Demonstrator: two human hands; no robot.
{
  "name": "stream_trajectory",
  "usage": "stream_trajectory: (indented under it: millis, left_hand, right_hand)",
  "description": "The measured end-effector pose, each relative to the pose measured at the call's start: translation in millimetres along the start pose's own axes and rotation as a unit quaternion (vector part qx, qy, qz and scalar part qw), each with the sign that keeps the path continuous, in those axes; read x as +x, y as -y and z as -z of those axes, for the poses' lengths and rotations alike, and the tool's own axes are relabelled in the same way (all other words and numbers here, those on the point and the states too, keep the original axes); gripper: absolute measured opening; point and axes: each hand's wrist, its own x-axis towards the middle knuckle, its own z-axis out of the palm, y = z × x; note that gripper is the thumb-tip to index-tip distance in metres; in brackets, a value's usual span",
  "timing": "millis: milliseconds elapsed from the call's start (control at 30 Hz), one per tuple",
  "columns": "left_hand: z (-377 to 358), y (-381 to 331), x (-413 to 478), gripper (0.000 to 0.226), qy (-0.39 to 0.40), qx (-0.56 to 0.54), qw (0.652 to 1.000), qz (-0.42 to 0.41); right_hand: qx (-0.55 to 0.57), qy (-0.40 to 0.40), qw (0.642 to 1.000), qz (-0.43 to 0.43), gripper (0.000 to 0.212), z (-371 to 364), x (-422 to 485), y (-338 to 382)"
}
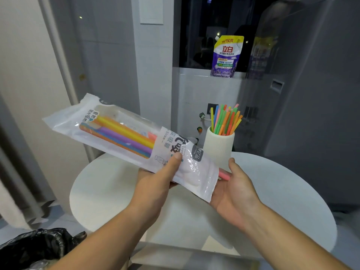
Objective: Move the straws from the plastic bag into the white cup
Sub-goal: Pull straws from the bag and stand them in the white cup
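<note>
One plastic bag (124, 133) is held above the round white counter (282, 184), slanting from upper left down to lower right. The left hand (155, 184) grips it near its lower end, thumb pressed on top of the printed label and the other fingers hidden underneath. The right hand (235, 190) lies palm up and spread wide just beyond the bag's lower, open end, closing on nothing; the bag's corner rests over the base of its fingers. One pink straw (224, 174) sticks out of that open end, its tip lying across the right palm.

Inside the bag, up and to the left of the left thumb, a bundle of thick straws (124, 131) shows through the clear film: yellow, purple, blue and orange ones can be made out, but their exact number cannot be counted.

One white ribbed cup (219, 148) stands on the counter just beyond the right fingers. It holds a dense fan of thin straws (226, 119) in green, orange, pink, yellow and blue, too many and too overlapped to count.

One purple detergent pouch (227, 56) sits on the ledge farther back, well apart from both hands. One black bin liner (35, 246) lies low at the left, beside the left forearm.
</note>
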Motion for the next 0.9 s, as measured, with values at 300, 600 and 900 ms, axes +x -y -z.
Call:
stream_trajectory:
  millis: [300,600,900]
  left_hand:
    - [4.1,-3.6,-3.2,0.024,0.049,0.091,0.992,-0.067]
    - [7.7,-3.8,-0.7,0.018,0.049,0.130,0.987,-0.085]
    - [8.3,3.0,6.2,0.030,0.019,0.042,0.998,0.036]
  right_hand:
    - [-0.099,-0.003,0.995,-0.012,0.059,-0.1,-5.5,-10.8]
    - [-0.039,-0.024,0.999,-0.006,0.055,-3.1,-1.9,-14.1]
    - [-0.110,0.012,0.991,0.068,0.041,-4.9,-5.5,-10.9]
